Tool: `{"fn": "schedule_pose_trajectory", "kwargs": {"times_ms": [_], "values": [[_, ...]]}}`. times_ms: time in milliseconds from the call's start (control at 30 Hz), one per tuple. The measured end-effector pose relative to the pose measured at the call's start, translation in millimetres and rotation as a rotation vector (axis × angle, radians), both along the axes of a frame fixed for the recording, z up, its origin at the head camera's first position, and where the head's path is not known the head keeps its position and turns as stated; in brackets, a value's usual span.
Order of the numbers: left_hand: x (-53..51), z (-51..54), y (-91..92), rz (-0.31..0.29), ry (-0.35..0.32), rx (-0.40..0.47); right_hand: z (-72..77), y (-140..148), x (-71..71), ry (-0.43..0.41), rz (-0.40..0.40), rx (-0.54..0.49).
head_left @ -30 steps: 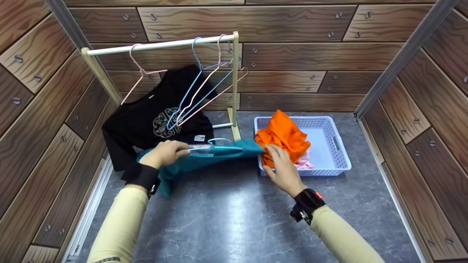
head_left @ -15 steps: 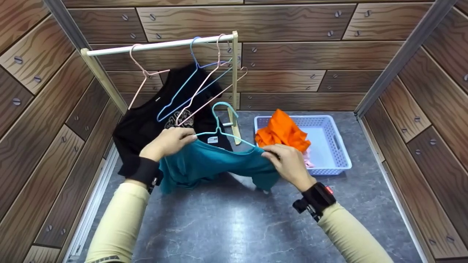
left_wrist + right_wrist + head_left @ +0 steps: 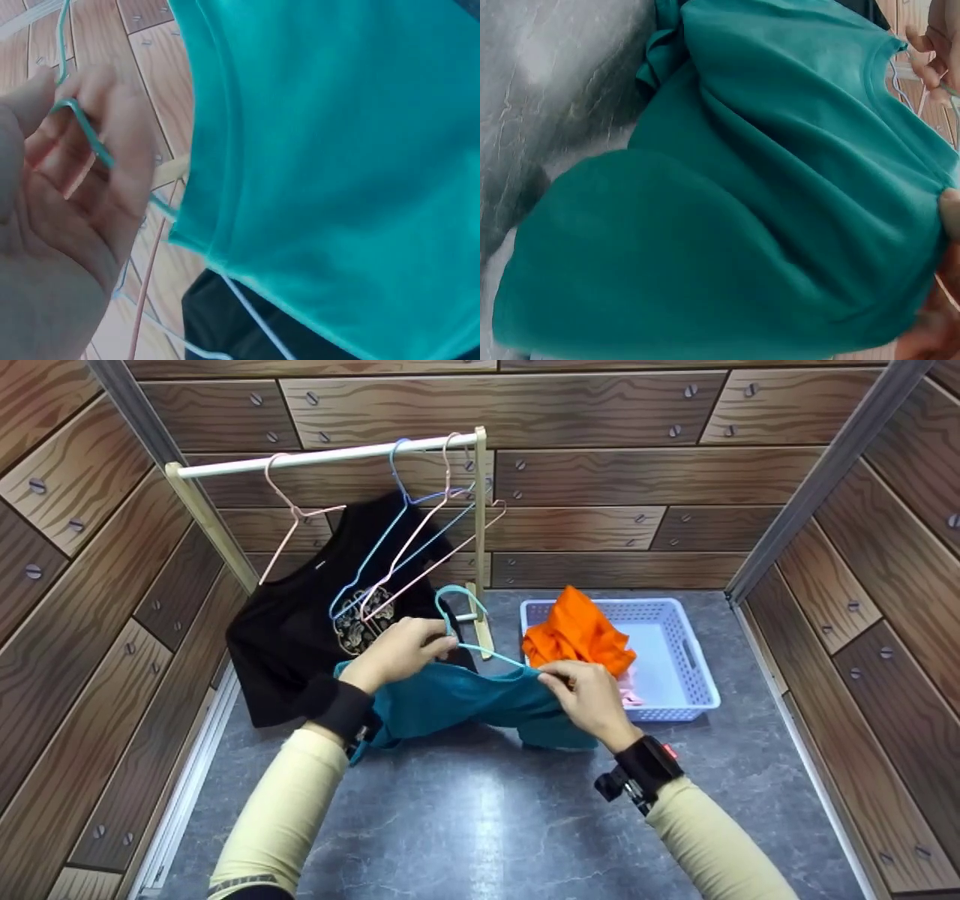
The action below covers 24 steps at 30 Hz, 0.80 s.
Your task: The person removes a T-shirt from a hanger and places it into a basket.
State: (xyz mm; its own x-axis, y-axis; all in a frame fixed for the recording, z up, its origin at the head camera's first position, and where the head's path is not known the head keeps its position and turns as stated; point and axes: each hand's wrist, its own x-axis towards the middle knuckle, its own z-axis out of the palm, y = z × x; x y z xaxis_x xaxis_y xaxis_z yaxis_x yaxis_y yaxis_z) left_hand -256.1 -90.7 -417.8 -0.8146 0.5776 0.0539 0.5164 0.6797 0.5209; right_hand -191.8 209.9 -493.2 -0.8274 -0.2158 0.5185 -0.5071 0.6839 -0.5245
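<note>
A teal garment [image 3: 450,697] hangs from a light-teal hanger [image 3: 495,655] in front of the rack. My left hand [image 3: 401,651] holds the hanger close to the base of its hook; in the left wrist view the fingers of that hand [image 3: 82,172] curl round the teal wire [image 3: 86,131], beside the garment's neckline [image 3: 221,135]. My right hand [image 3: 589,697] pinches the garment's shoulder at the hanger's right end. The right wrist view shows the teal cloth [image 3: 742,210] draping down in folds, with my right thumb [image 3: 950,214] on its edge.
Behind stands a rack [image 3: 330,455] with pink and blue hangers [image 3: 375,547] and a black shirt [image 3: 289,622]. At right, a light-blue basket [image 3: 705,682] holds orange cloth [image 3: 581,637] and pink cloth [image 3: 630,697]. Wood-patterned walls surround the grey floor [image 3: 480,825].
The teal hanger and garment have come up into view between the hands. My left hand has moved right from the left shoulder to near the hook; my right hand has taken hold of the right shoulder.
</note>
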Motion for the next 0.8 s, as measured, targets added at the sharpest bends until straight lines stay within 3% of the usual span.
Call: {"fn": "schedule_pose_trajectory", "kwargs": {"times_ms": [167, 300, 433, 567, 800], "values": [[-1.7, -1.6, -9.7, -0.002, 0.041, -0.019, -8.0, 22.0, -4.3, -0.005, -0.013, 0.048], [-1.2, -5.0, -28.9, 0.045, 0.052, 0.055, -21.1, 45.5, -5.0, -0.02, -0.062, 0.08], [0.7, -8.2, -40.6, 0.046, 0.008, 0.121, -30.6, 58.0, -3.2, -0.06, -0.066, 0.068], [3.1, -6.4, -39.9, 0.074, -0.034, 0.124, -29.1, 52.6, -2.8, -0.078, -0.049, 0.017], [3.9, 7.9, -17.0, 0.16, -0.141, 0.166, -26.8, 13.7, -6.0, -0.247, 0.024, -0.167]]}}
